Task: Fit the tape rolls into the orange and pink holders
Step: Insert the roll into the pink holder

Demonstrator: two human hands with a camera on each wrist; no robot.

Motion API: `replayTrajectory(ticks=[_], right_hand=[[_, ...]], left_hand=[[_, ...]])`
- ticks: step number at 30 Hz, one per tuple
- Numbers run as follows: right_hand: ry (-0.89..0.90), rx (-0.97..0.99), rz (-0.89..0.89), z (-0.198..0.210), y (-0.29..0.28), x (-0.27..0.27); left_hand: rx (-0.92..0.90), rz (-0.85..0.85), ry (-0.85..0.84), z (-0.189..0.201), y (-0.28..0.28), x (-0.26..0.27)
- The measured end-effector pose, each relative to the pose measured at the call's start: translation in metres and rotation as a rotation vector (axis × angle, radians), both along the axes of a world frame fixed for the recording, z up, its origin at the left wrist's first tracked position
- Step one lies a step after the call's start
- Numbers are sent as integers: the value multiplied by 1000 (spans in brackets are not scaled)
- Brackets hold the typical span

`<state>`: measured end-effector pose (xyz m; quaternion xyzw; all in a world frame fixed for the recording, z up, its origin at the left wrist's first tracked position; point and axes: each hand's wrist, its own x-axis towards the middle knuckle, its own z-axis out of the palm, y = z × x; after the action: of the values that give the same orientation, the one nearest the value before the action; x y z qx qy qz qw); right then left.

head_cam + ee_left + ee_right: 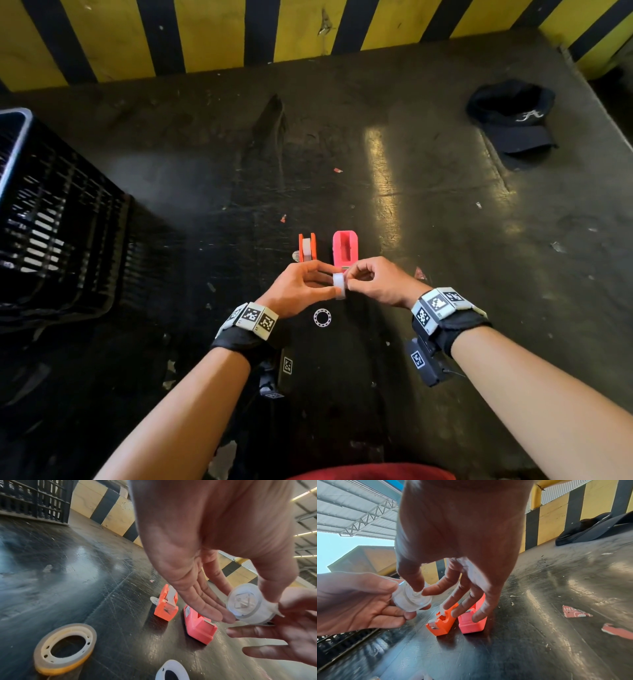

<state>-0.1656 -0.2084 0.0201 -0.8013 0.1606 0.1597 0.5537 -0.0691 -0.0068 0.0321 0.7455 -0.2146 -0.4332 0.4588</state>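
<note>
Tape roll (pixel 339 283), a small frosted one on a clear hub, sits between my two hands just above the dark table (pixel 428 212), near me and in front of the holders. My left hand (pixel 297 287) cradles it from the left, thumb and fingertips curled round its rim to keep it steady, while my right hand (pixel 376 281) pinches at its right face with thumb and forefinger, I judge to find the loose end or seat the hub before loading. Just beyond, the orange holder (pixel 307 247) already carries a roll, and the pink holder (pixel 346 248) to its right stands with its slot bare, so this roll looks meant for it. Nearer me lies a white ring (pixel 322 317); a yellowish tape roll (pixel 65 649) lies flat on the left.
</note>
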Motion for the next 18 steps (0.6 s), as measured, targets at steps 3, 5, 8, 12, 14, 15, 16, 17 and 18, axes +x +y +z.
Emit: replayTrajectory(ticks=[3, 5, 8, 12, 14, 15, 16, 17, 18], right_hand=[[16, 4, -12, -5, 0, 0], [24, 1, -8, -7, -1, 1], [32, -30, -31, -9, -4, 4], [3, -238, -95, -17, -11, 14], [17, -373, -14, -22, -17, 23], [45, -433, 46, -25, -20, 29], [77, -476, 100, -28, -22, 35], [107, -511, 147, -30, -22, 41], [129, -543, 183, -33, -22, 46]], left_hand=[[19, -21, -19, -3, 0, 2], [28, -39, -37, -3, -1, 3], [35, -37, -41, -1, -4, 7], [72, -62, -140, 3, -6, 15], [85, -72, -220, 6, -8, 22], [88, -72, -246, 8, -9, 25], [90, -71, -263, 9, -10, 29], [93, -66, -273, 11, -11, 33], [93, -60, -281, 13, -12, 37]])
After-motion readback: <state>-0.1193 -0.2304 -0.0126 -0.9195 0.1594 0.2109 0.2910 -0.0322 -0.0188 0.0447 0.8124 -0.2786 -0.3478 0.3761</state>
